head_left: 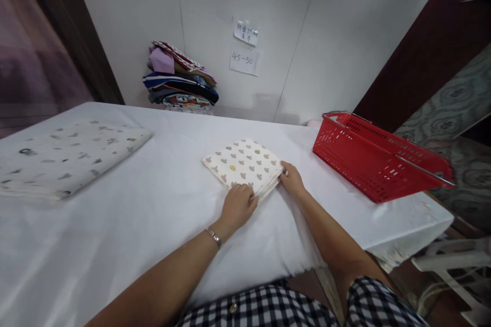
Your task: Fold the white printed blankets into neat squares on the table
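A folded cream cloth printed with small grey shapes lies on the white table in front of me. My left hand, a bracelet on its wrist, is closed on the cloth's near edge. My right hand pinches the cloth's right near corner, where the folded layers show.
A red plastic basket stands on the table to the right, near the table's right edge. A larger folded white patterned cloth lies at the left. A stack of folded colourful fabrics sits against the back wall, beside two paper notes.
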The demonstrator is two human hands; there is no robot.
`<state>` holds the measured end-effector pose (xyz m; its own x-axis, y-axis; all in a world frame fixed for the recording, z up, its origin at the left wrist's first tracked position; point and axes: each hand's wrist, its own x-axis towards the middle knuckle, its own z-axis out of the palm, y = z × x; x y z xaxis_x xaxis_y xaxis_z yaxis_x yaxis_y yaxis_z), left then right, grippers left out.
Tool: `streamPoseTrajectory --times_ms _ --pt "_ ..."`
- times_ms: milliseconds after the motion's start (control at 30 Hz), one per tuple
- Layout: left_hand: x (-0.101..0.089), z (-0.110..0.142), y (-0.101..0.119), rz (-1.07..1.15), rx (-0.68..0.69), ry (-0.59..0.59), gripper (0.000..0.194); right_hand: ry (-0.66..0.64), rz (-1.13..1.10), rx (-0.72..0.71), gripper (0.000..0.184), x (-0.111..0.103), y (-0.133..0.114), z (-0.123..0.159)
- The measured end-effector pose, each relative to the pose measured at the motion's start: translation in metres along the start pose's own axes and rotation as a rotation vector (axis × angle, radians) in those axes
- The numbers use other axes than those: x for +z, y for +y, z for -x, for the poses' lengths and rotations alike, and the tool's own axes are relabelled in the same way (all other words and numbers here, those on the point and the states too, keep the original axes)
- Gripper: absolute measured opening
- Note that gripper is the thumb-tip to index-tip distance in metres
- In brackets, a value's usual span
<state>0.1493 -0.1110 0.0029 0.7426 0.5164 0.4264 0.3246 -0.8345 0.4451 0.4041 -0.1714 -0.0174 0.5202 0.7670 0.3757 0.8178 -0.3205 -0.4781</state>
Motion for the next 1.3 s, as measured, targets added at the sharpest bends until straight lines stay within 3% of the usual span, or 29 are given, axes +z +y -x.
streamPoseTrajectory --times_ms 200,567,800,900,1033,1300 --pt "0.000 0.003 0.004 -0.085 0.090 0.006 0.013 -0.020 0.066 0.064 0.048 -0.005 0.007 -0.012" --pt "0.003 0.000 0.008 -0.149 0.082 -0.055 0.012 -0.122 0.088 0.140 0.037 -0.005 0.014 -0.020" --pt "0.004 0.005 0.005 -0.140 0.102 -0.031 0.009 -0.163 -0.010 0.086 0.035 -0.011 0.023 -0.018" --pt "0.004 0.006 0.004 -0.126 0.114 -0.016 0.009 -0.236 -0.152 0.105 0.038 -0.021 0.024 -0.018" --pt "0.004 0.006 0.004 -0.117 0.114 -0.019 0.010 -0.216 -0.356 0.274 0.049 -0.031 0.014 -0.025" --pt "-0.002 0.006 0.003 -0.104 0.160 0.009 0.018 -0.183 -0.075 0.253 0.036 -0.006 -0.026 -0.055"
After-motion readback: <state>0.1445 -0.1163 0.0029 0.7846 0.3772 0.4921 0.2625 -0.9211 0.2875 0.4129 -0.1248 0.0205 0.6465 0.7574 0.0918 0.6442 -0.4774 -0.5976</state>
